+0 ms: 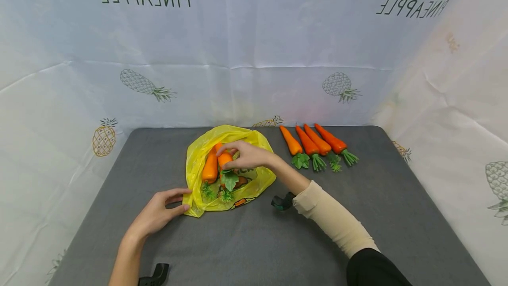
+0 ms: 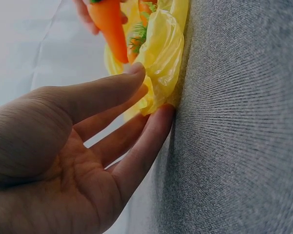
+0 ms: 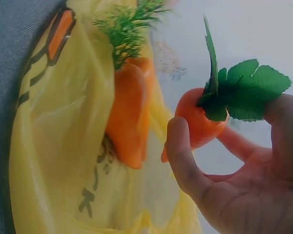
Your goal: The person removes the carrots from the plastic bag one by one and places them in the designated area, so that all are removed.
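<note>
A yellow plastic bag (image 1: 259, 180) lies with its mouth open on the grey table, with carrots (image 1: 209, 169) inside, their green tops toward the near side. My left hand (image 1: 158, 211) pinches the bag's near left edge between thumb and fingers; the left wrist view shows the fingertips at the crumpled plastic. Over the bag's mouth, my right hand (image 1: 248, 156) holds one carrot (image 3: 201, 119) with broad green leaves, thumb and fingers around its thick end. The bag's carrots (image 3: 127, 117) with feathery tops sit beside that hand in the right wrist view.
Several carrots (image 1: 311, 142) lie side by side at the table's back right, green tops toward me. Behind the grey table (image 1: 238, 250) hangs a white cloth (image 1: 238, 96) printed with pineapples. Black wrist-worn pieces (image 1: 282, 202) show near both wrists.
</note>
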`<state>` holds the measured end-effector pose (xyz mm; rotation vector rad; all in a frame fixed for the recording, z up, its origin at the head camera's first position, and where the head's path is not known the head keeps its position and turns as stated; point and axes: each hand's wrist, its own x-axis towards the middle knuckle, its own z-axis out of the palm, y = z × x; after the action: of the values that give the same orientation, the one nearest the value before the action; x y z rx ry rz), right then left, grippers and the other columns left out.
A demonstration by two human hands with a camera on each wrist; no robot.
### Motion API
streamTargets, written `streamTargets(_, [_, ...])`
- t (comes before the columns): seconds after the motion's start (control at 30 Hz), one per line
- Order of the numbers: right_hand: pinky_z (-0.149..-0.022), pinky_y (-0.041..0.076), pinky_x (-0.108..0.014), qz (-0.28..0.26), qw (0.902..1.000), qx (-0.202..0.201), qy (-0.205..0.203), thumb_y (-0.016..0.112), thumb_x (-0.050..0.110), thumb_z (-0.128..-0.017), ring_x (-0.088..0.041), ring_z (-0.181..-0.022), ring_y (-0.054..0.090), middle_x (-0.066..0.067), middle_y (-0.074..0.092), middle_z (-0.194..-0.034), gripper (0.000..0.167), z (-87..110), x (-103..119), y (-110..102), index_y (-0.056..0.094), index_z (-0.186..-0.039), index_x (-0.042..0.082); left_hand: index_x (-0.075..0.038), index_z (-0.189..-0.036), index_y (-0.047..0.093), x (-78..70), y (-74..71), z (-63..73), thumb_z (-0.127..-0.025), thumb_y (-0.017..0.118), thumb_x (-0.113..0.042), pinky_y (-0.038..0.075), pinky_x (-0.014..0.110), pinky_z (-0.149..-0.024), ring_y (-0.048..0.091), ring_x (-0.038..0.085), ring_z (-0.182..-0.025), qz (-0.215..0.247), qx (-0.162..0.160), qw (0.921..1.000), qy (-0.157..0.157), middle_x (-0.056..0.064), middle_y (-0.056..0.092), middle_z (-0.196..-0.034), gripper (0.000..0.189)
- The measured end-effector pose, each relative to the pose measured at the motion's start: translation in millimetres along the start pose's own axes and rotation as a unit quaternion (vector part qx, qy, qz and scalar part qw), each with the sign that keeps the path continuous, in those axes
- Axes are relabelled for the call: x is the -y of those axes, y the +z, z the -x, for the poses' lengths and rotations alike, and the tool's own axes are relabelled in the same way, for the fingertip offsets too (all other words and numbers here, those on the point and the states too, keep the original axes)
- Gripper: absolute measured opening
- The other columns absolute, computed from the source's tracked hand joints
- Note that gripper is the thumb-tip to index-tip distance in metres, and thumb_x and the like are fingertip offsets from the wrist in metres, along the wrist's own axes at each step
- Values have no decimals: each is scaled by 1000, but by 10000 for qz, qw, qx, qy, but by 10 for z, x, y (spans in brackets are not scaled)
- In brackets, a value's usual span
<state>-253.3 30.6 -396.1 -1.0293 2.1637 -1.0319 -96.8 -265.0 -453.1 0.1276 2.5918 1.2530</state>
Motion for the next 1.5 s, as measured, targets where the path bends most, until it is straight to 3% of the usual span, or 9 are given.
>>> streamTargets(0.1, [-93,65,-49,-108,9999,71,-113,71,18,-105,-39,-140,59,-16,58,-158,44,73,38,-27,64,-147,5,-4,-145,69,4,-7,2,-102,78,-19,59,57,-106,66,45,-136,4,1,10000,29,23,68,-147,46])
streamTargets(0.23, [-96,63,-36,-101,9996,105,-231,71,19,-106,-33,-137,61,-14,59,-156,45,158,78,-54,63,-147,4,-3,-145,68,15,-11,1,-102,78,-19,59,58,-107,66,45,-135,-10,-10,10000,72,24,68,-147,47])
streamTargets(0.47, [-95,62,-30,-140,9989,151,-421,71,20,-105,-21,-113,71,-11,63,-151,46,336,166,-111,63,-148,7,-4,-145,69,25,-10,3,-101,78,-19,59,57,-106,67,44,-135,-46,-27,9999,95,23,68,-147,47])
streamTargets(0.7, [-87,60,-32,-450,9982,-94,-384,72,20,-106,-26,-94,75,-10,57,-157,45,544,197,-253,63,-149,14,-3,-144,69,10,-15,10,-102,78,-19,59,58,-106,66,45,-135,-18,-22,9999,102,24,68,-148,47])
streamTargets(0.93, [-88,62,-36,-585,9958,-571,-421,72,16,-105,-27,-101,76,-11,58,-156,45,747,126,-470,64,-149,15,-5,-145,68,-2,-7,7,-102,78,-20,60,55,-106,66,44,-136,-19,-14,10000,-18,23,67,-149,47])
streamTargets(0.97, [-90,62,-37,-604,9953,-634,-414,72,16,-106,-27,-109,75,-11,57,-157,45,779,116,-502,64,-149,15,-5,-145,68,-2,-5,6,-102,78,-19,60,55,-106,65,44,-136,-13,-14,10000,-9,23,67,-149,47])
streamTargets(1.3, [-96,60,-40,-522,9895,-1349,-17,71,17,-107,-32,-122,70,-15,60,-153,47,1038,-124,-795,61,-153,15,-5,-146,68,4,-4,4,-102,78,-20,60,55,-106,65,44,-137,23,-8,10000,17,23,66,-150,48])
streamTargets(1.4, [-100,62,-48,-566,9877,-1452,160,70,17,-107,-34,-128,68,-14,57,-158,48,1077,-217,-843,60,-153,15,-5,-145,68,4,-3,5,-102,78,-20,59,55,-106,65,44,-137,10,-14,10000,24,23,66,-150,47])
streamTargets(1.5, [-102,61,-59,-720,9854,-1505,334,70,17,-107,-38,-124,69,-15,53,-162,48,1102,-326,-872,59,-154,16,-6,-145,69,3,1,3,-102,78,-20,59,56,-106,65,44,-137,13,-36,10000,-3,22,67,-150,46])
